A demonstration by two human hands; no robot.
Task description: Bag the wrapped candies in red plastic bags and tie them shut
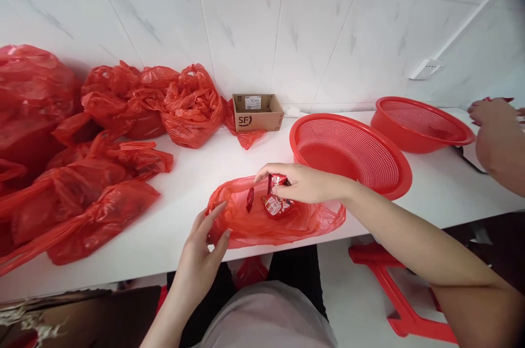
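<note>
A red plastic bag point(246, 227) lies spread on the white table in front of me. My left hand point(204, 241) rests at its left end, fingers apart, with nothing in the grip that I can see. Over the middle of the bag, my right hand point(301, 183) has its thumb and fingers around a small red-and-white printed packet point(279, 180). Another such packet point(277, 205) is just below that hand, on the bag. A small dark red wrapped piece point(250, 200) sits between my two hands.
Several full red bags point(191, 107) crowd the left side. A small cardboard box point(258, 118) stands by the wall. Two red baskets, one nearer point(394, 186) and one farther point(410, 143), are on the right. Another person's hand point(492, 111) is at far right. A red stool point(389, 288) stands below.
</note>
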